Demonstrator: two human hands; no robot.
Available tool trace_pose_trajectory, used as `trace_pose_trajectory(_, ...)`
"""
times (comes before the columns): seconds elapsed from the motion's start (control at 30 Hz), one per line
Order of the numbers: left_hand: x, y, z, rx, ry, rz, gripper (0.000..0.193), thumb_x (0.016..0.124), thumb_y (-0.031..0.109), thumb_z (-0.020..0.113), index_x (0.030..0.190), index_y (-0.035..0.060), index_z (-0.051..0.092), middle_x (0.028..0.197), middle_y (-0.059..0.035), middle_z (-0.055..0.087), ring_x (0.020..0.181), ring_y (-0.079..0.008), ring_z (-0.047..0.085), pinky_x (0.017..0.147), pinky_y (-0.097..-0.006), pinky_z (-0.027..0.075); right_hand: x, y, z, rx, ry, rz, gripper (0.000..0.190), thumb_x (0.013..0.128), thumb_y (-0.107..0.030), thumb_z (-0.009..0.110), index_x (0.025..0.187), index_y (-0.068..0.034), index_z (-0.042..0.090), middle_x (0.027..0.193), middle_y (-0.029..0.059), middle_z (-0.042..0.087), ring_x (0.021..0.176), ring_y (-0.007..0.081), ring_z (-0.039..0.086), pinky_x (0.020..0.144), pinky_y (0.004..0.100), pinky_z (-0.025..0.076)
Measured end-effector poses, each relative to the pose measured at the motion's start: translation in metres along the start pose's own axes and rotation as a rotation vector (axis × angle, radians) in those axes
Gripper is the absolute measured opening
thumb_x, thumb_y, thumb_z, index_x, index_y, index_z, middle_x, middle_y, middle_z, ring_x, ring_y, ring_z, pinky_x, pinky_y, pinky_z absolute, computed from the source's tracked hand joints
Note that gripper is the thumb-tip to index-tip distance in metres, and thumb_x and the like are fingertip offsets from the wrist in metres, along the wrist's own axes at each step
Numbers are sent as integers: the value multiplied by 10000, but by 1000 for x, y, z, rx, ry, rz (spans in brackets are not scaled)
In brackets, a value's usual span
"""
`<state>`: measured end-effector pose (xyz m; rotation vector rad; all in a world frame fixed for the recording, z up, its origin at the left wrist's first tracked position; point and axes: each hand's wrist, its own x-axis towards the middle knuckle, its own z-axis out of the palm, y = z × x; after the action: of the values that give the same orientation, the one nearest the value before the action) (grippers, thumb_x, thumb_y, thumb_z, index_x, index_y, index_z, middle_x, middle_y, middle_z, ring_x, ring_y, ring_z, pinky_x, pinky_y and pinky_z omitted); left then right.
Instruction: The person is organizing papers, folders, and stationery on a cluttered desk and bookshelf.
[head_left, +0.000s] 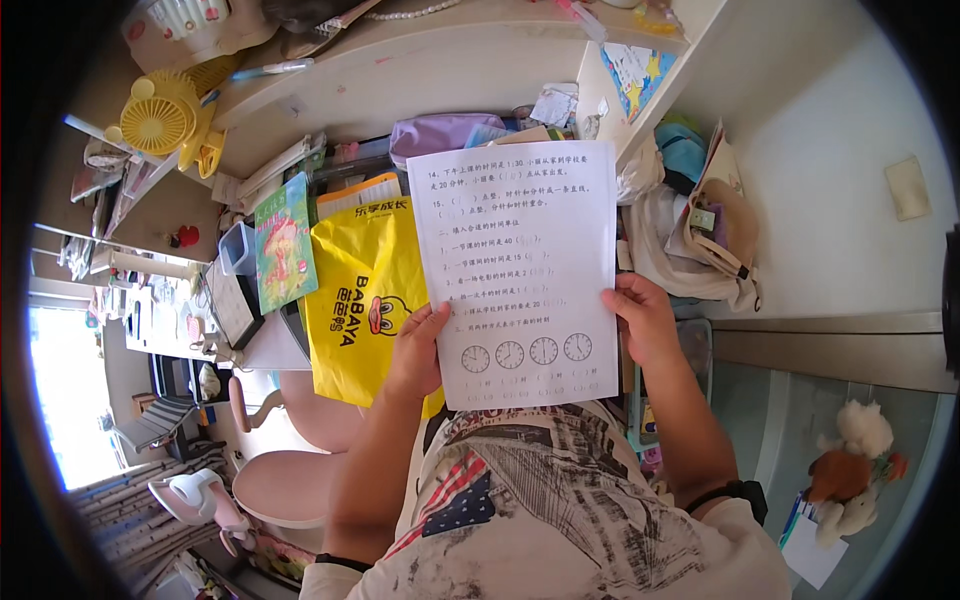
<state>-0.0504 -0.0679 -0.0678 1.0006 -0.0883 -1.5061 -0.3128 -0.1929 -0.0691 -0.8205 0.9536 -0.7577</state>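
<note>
A white printed worksheet (517, 277) with lines of text and a row of clock faces near its bottom is held up in front of my body. My left hand (420, 351) grips its left edge, the thumb on the front. At the right edge my right hand (637, 315) pinches it in the same way, with the other fingers behind the sheet. Behind the paper's left side lies a yellow plastic bag (356, 300) printed with a duck face. A green picture booklet (287, 244) lies just left of the bag. The paper hides part of the desk.
A yellow handheld fan (157, 120) is at the upper left. A purple pouch (442, 139) lies behind the worksheet. A beige cloth bag (660, 247) hangs at right. Pink chairs (281, 487) stand at lower left, and plush toys (851, 465) are at lower right.
</note>
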Motion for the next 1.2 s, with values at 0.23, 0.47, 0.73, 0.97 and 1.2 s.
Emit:
trace_pose_trajectory(0.23, 2, -5, -1, -85, -63, -30, 339, 923, 177, 443, 1164, -59, 473, 1097, -180, 574, 978, -265, 587, 854, -381, 482, 0, -8, -2, -3, -17, 9, 146, 796, -7, 612, 932, 42, 593, 823, 75, 629, 711, 118, 590, 668, 241, 476)
trace_pose_trajectory(0.47, 0, -4, 5, -70, -80, -13, 339, 922, 178, 448, 1162, -59, 476, 1089, -183, 578, 974, -268, 590, 847, -383, 488, 1, -9, -8, -4, -42, -18, 148, 799, -13, 615, 935, 39, 588, 830, 82, 632, 713, 126, 598, 664, 247, 484)
trace_pose_trajectory(0.73, 1, -6, 8, -60, -63, -18, 330, 917, 177, 459, 1145, -59, 489, 1067, -183, 590, 953, -265, 600, 830, -375, 497, -3, -8, -13, 23, 0, -14, 160, 799, -17, 616, 948, 34, 583, 825, 77, 627, 708, 125, 593, 659, 249, 487)
trace_pose_trajectory(0.97, -2, -5, 19, -39, -122, -44, 325, 920, 183, 449, 1141, -51, 492, 1071, -181, 588, 950, -261, 601, 830, -371, 497, -11, -9, -21, 25, 1, -24, 173, 797, -23, 619, 957, 33, 584, 843, 85, 632, 722, 135, 603, 654, 254, 493)
trace_pose_trajectory(1.2, -2, -10, 23, -46, -127, -59, 323, 921, 192, 450, 1134, -46, 496, 1056, -172, 593, 931, -254, 608, 814, -369, 502, -14, -14, -24, 8, 23, -38, 187, 801, -25, 612, 972, 41, 577, 850, 93, 634, 737, 148, 611, 651, 259, 500)
